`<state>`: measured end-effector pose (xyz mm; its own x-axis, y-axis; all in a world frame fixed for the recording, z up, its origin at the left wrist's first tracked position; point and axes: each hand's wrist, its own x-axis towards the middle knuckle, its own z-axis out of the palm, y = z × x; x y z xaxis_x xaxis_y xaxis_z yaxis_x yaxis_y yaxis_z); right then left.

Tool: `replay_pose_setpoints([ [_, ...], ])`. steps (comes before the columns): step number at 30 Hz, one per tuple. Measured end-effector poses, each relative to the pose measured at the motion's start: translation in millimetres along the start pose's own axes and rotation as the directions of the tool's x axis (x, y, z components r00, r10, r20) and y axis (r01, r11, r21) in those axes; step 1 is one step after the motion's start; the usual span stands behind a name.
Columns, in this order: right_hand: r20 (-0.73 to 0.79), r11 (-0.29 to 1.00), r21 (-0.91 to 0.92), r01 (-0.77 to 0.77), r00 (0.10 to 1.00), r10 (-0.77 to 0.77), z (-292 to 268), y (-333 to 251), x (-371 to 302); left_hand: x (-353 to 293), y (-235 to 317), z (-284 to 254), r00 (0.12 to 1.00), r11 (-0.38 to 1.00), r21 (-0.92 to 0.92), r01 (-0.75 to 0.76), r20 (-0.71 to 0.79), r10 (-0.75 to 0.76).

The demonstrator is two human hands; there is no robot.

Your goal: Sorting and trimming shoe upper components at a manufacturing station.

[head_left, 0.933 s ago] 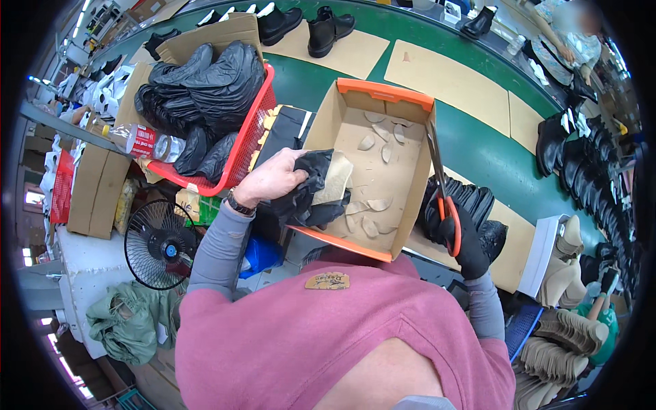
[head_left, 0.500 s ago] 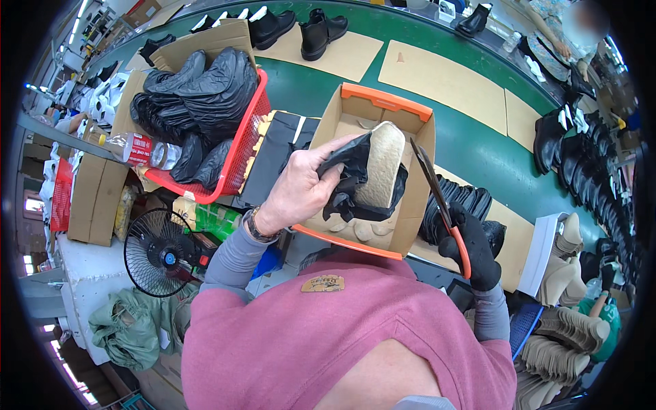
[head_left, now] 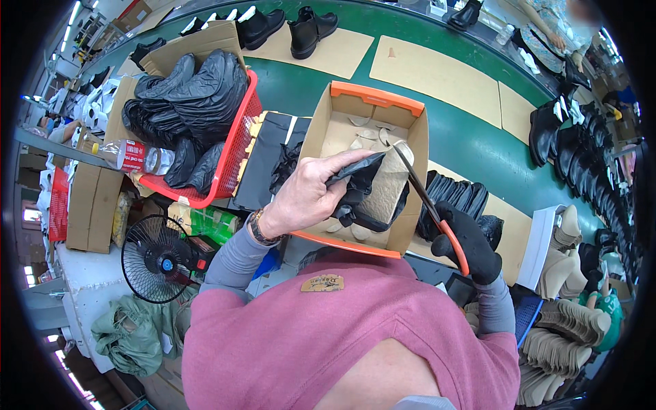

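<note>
My left hand [head_left: 301, 198], bare with a wristband, closes on a soft black shoe upper [head_left: 357, 190] gathered round a beige sole-shaped insole [head_left: 384, 188]. The piece is held over an orange-rimmed cardboard box [head_left: 374, 96], in which several pale thin scraps [head_left: 369, 134] lie. My right hand [head_left: 478, 251], in a black glove, is closed round scissors [head_left: 454, 242] with red-orange handles. Their long blades point away from me, the tips over the far end of the insole. Whether the blades touch it I cannot tell.
At left stands a red basket [head_left: 244, 130] heaped with black shoe uppers. A plastic bottle [head_left: 137, 156] and a fan [head_left: 158, 263] are nearer me. Stacked black pieces [head_left: 465, 198] lie right of the box. Black boots [head_left: 313, 33] stand on the far green bench [head_left: 335, 67].
The scissors' tips have swung left from beside the insole to over its far end. The upper in my left hand has shifted slightly nearer me. More scraps show in the box.
</note>
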<state>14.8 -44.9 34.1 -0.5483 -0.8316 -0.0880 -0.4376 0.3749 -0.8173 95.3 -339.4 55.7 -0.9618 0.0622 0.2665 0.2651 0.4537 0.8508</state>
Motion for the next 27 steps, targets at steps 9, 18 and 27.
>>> replay_pose_setpoints([
  [9, 0.039, 0.999, 0.045, 0.031, 0.999, -0.033, -2.0, -4.7, 5.2, -7.7, -1.1, -9.8, 0.992, 0.985, -0.12, 0.124, 0.049, -0.119],
  [18, 0.01, 1.0, 0.004, 0.03, 0.999, -0.03, -1.9, -12.0, 8.0, -9.7, 5.0, -9.1, 0.999, 0.999, 0.01, -0.049, -0.013, 0.049],
  [27, -0.037, 0.996, 0.086, -0.006, 0.999, 0.009, 5.8, -13.9, 10.3, -12.1, 4.3, -14.7, 1.0, 1.0, -0.022, -0.008, 0.015, 0.009],
])
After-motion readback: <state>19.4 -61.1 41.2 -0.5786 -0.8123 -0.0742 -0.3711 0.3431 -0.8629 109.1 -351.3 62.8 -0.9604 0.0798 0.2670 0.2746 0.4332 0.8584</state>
